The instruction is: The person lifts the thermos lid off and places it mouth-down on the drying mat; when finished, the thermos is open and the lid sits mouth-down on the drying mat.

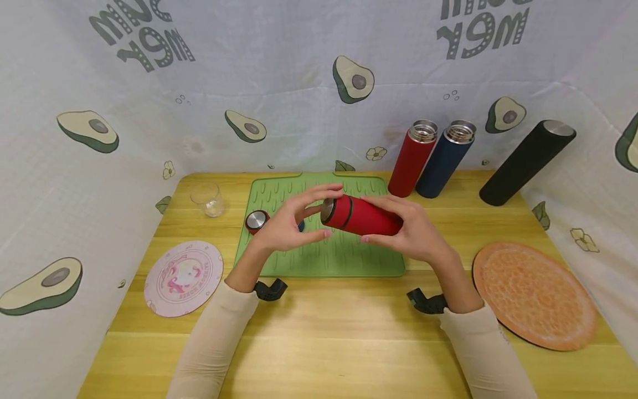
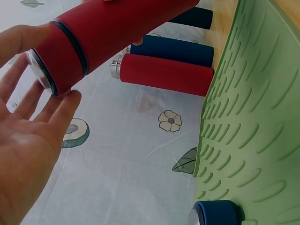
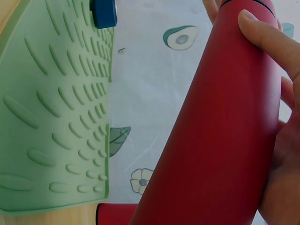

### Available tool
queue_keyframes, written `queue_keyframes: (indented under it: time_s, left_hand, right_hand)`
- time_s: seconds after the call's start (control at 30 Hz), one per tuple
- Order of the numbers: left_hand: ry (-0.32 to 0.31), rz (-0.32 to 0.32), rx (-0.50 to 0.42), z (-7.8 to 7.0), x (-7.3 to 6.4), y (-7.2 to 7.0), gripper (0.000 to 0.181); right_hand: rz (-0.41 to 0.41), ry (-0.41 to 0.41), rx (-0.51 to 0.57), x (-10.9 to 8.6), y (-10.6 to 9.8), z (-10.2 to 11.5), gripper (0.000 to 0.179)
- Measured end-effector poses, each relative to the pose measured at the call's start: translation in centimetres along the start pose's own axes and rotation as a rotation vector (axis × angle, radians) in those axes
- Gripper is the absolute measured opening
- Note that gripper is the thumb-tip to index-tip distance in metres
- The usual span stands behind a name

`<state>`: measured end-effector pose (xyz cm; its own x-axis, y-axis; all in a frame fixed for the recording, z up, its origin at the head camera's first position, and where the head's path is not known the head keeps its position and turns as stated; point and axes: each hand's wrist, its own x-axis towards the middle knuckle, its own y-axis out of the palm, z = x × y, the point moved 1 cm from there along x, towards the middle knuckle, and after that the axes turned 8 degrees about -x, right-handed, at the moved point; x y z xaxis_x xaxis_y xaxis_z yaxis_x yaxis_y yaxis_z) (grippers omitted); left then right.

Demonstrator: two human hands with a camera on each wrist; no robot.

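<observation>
My right hand (image 1: 413,230) grips a red thermos flask (image 1: 374,217) round its body, holding it tilted above the green mat (image 1: 369,260). The flask's red lid (image 1: 340,211), with a steel top and a dark ring below it, points left. My left hand (image 1: 299,219) is spread around that lid, fingers above it and thumb below in the head view. Fingertips lie right at the lid's edge in the left wrist view. On the mat sit a red lid (image 1: 256,220) with a silver top and a blue lid (image 2: 218,213), the latter mostly hidden behind my left hand in the head view.
An uncapped red flask (image 1: 411,160) and an uncapped blue flask (image 1: 443,163) stand at the back right, with a black flask (image 1: 525,166) beyond them. A clear glass (image 1: 211,202) and a pink round mat (image 1: 184,279) are left; an orange round mat (image 1: 535,293) lies right.
</observation>
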<state>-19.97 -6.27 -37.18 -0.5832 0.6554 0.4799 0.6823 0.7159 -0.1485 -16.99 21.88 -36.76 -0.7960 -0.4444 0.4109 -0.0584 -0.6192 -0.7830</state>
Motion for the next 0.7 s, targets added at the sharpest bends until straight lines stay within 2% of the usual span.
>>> queue_keyframes:
  time_s: [0.1, 0.2, 0.4, 0.5, 0.6, 0.7]
  left_hand:
    - [-0.003, 0.011, -0.031, 0.09, -0.04, 0.0, 0.06]
    - [-0.035, -0.008, -0.034, 0.05, -0.06, 0.01, 0.061]
    - [-0.164, -0.134, 0.011, -0.14, -0.13, 0.01, 0.063]
    - [-0.206, -0.179, 0.027, -0.22, -0.19, 0.0, 0.062]
    - [-0.198, -0.161, 0.053, -0.19, -0.12, 0.03, 0.067]
    - [-0.153, -0.108, 0.087, -0.18, 0.0, 0.12, 0.078]
  right_hand:
    - [0.004, -0.006, 0.002, -0.06, -0.03, -0.03, 0.073]
    - [0.004, -0.005, -0.004, -0.14, 0.02, -0.06, 0.073]
    - [0.008, 0.024, -0.024, -0.15, 0.22, 0.2, 0.073]
    - [0.012, 0.034, -0.021, -0.09, 0.3, 0.23, 0.073]
    - [0.007, 0.033, -0.008, -0.08, 0.28, 0.08, 0.074]
    - [-0.003, 0.026, 0.002, -0.11, 0.14, -0.1, 0.074]
